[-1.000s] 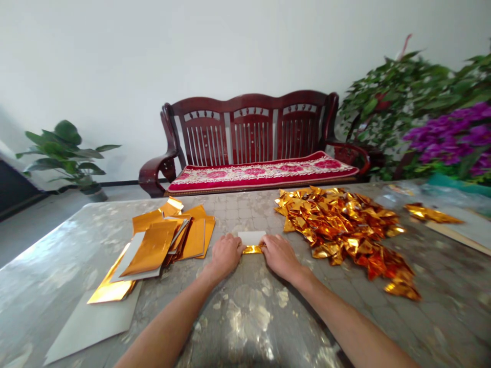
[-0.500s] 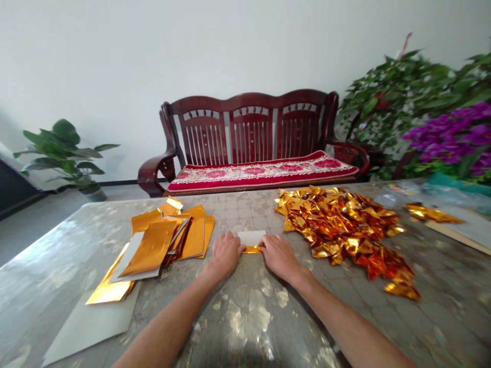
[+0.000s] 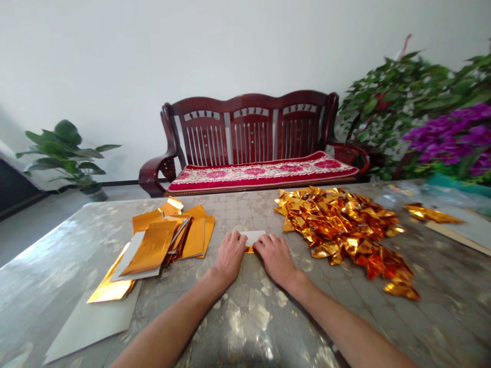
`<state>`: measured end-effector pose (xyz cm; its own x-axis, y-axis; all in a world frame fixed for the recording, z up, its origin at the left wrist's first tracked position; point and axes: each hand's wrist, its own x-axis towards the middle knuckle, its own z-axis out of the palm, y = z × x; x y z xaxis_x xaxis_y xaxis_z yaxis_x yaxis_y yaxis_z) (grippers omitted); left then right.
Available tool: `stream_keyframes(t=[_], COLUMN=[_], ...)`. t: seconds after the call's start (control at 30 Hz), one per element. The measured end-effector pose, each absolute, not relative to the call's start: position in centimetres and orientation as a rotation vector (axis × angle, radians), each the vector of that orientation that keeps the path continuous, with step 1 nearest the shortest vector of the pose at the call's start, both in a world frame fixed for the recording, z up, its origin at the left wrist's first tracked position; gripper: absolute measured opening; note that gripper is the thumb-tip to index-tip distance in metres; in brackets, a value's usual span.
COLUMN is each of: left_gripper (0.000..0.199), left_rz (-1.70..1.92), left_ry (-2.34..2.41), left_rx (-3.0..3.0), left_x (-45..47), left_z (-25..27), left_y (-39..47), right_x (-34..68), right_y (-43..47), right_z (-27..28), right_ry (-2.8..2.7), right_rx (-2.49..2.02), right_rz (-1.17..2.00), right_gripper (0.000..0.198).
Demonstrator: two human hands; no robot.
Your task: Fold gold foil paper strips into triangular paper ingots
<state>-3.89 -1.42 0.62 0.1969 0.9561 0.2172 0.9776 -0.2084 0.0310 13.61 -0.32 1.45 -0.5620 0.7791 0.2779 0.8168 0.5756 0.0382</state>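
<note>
A small sheet of foil paper (image 3: 254, 237) lies on the table between my hands, white side up, with a gold strip folded along its near edge. My left hand (image 3: 231, 253) grips the left end of that fold, fingers curled over it. My right hand (image 3: 273, 255) has its fingers curled on the right part of the fold. Both hands rest at the tabletop, and they partly hide the gold strip. To the left is a loose stack of flat gold foil sheets (image 3: 151, 248). A heap of folded gold foil pieces (image 3: 337, 220) lies to the right.
The patterned tabletop (image 3: 245, 327) carries a pale sheet (image 3: 94, 319) under the left stack. At the right edge are clear plastic (image 3: 402, 191) and a board (image 3: 466, 230). Beyond stand a wooden bench (image 3: 251, 128), a potted plant (image 3: 72, 153) and purple flowers (image 3: 452, 135).
My hands have moved closer together along the fold, so less of the gold strip shows between them. The stack and the heap have not moved.
</note>
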Motion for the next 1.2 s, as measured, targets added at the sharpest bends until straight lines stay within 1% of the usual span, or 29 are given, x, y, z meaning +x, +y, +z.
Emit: stream_keyframes(t=[0.13,0.3,0.43,0.63,0.8,0.9,1.03,1.13,1.2], left_gripper=[0.011,0.015,0.032,0.037,0.042,0.036,0.028,0.032,0.037], left_rz=[-0.261,-0.097,-0.018,0.047,0.083,0.054,-0.065,-0.183,-0.212], left_ry=[-1.810,-1.650,-1.569,-1.603,-1.636,-1.695,-1.851,-1.885,-1.897], left_rx=[-2.473,-2.546,-2.505,-2.399,-2.338,-2.360,-2.350,-2.356,-2.369], left_x=[-3.8,-3.6,-2.9,-2.1,-2.2,-2.3,-2.7,-3.2,-3.6], left_z=[0.6,0.7,0.4,-0.2,-0.2,0.7,1.9,2.0,1.7], left_y=[-1.8,-3.2,-4.5,-5.4,-5.7,-5.9,-6.0,-5.8,-5.3], right_x=[13.6,13.0,12.7,14.8,16.3,16.3,15.4,14.3,13.3], right_y=[-0.9,-1.7,-2.1,-2.0,-1.7,-1.8,-3.1,-4.9,-6.4], right_z=[1.4,1.1,0.6,-0.2,-0.1,0.4,1.1,1.3,1.3], right_ry=[-2.652,-2.767,-2.778,-2.743,-2.699,-2.686,-2.711,-2.739,-2.760], right_rx=[-1.211,-1.186,-1.280,-1.322,-1.314,-1.311,-1.299,-1.297,-1.274], right_rz=[-0.345,-0.493,-0.454,-0.359,-0.331,-0.370,-0.445,-0.402,-0.340], right_gripper=[0.018,0.028,0.037,0.047,0.045,0.040,0.027,0.021,0.021])
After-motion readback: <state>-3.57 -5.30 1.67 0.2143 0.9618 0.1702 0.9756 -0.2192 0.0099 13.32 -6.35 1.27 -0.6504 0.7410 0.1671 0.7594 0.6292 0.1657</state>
